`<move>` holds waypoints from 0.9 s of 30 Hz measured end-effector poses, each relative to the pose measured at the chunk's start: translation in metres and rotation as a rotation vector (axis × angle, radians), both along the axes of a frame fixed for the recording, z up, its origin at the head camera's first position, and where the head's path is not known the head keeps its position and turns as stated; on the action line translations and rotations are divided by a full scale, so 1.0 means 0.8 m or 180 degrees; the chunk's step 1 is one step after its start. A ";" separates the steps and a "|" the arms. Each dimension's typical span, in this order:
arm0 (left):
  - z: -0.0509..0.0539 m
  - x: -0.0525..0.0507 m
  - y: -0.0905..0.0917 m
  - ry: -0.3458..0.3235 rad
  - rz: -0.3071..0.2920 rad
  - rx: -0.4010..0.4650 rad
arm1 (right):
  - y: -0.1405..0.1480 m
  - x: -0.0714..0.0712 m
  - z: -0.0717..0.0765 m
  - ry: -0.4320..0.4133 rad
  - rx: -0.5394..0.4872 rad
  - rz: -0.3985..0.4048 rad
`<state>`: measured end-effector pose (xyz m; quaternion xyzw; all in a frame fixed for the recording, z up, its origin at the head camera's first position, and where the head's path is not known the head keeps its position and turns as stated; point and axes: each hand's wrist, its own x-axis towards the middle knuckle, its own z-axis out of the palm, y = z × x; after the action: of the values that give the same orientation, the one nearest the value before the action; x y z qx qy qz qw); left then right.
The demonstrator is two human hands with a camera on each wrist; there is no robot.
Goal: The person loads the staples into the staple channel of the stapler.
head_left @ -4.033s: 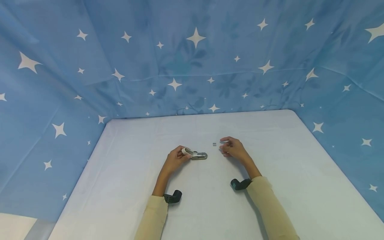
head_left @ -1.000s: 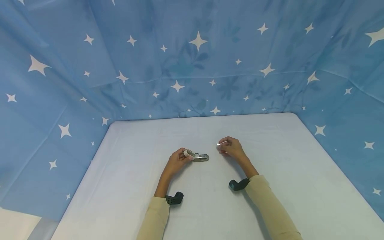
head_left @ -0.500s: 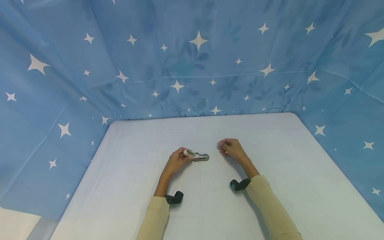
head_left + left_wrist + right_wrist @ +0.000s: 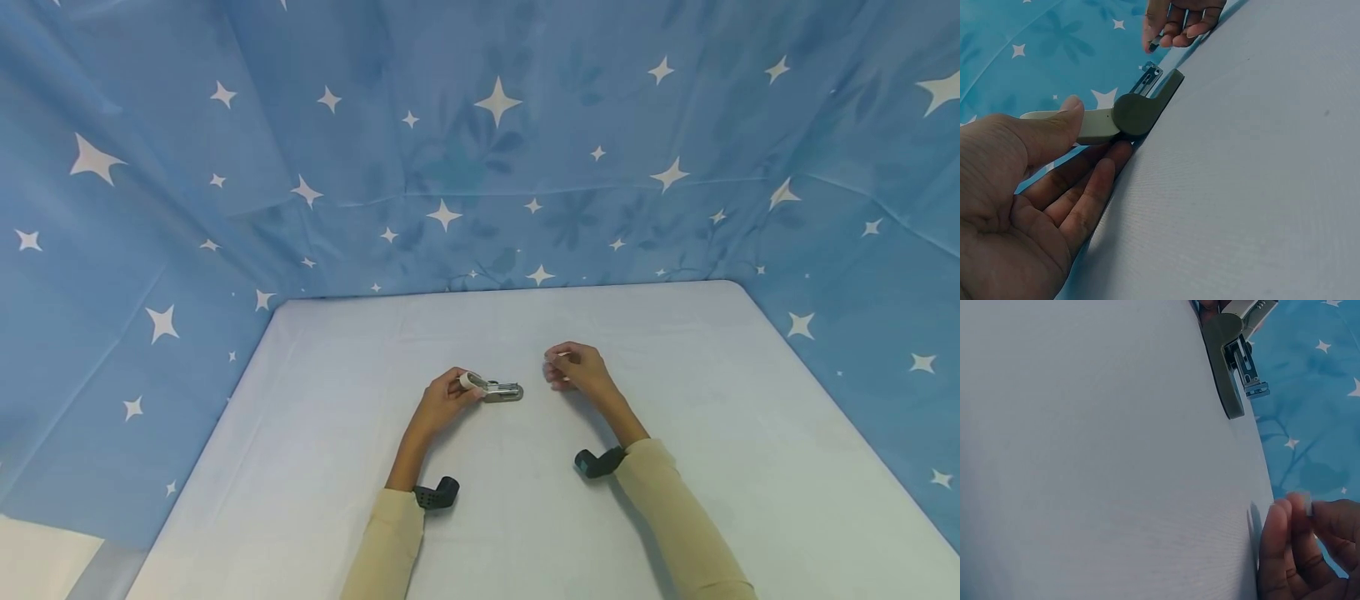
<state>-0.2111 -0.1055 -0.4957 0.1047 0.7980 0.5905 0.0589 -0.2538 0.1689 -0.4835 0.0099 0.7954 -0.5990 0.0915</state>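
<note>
My left hand (image 4: pixel 438 404) grips the top arm of a small olive-and-cream stapler (image 4: pixel 504 393), swung wide open with its metal magazine showing. The base of the stapler (image 4: pixel 1221 359) rests on the white table, and in the left wrist view my thumb lies along the raised arm. To the right of it, my right hand (image 4: pixel 585 372) pinches a short strip of staples (image 4: pixel 1308 503) between thumb and fingertips, just above the table. The fingers mostly cover the strip in the head view. A gap separates the strip from the stapler's magazine (image 4: pixel 1244 365).
A white-covered table (image 4: pixel 495 517) lies under both hands. Blue star-patterned curtain (image 4: pixel 480 167) rises along its far edge and both sides. A dark wrist camera (image 4: pixel 438 493) sits on the left wrist, another camera (image 4: pixel 598 462) on the right.
Four seconds ago the staple strip lay on the table; my right hand has since picked it up. Its fingers have shifted slightly around the strip. The left hand keeps holding the stapler in place.
</note>
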 end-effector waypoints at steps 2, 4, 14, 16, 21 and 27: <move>0.000 0.000 0.000 0.0005 -0.0004 0.0014 | 0.000 0.001 0.000 0.0009 -0.0052 0.0011; 0.001 0.001 0.000 0.0006 0.0004 0.0023 | 0.000 0.002 0.000 0.0004 -0.0031 0.0035; 0.001 0.000 0.001 0.0002 0.0009 -0.0003 | -0.003 0.003 -0.001 0.0015 0.0231 0.0051; 0.001 0.000 0.001 -0.0025 0.0006 0.0002 | -0.003 0.004 -0.001 0.0064 0.0266 0.0036; -0.001 0.000 0.001 -0.0022 0.0005 0.0007 | -0.002 0.006 -0.003 0.0254 0.0292 -0.0026; -0.003 0.000 0.001 0.0036 0.0011 0.0006 | -0.001 0.006 -0.005 0.0396 0.0472 -0.0108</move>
<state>-0.2115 -0.1050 -0.4979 0.1067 0.7980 0.5908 0.0532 -0.2491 0.1677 -0.4872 -0.0072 0.8414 -0.5395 0.0307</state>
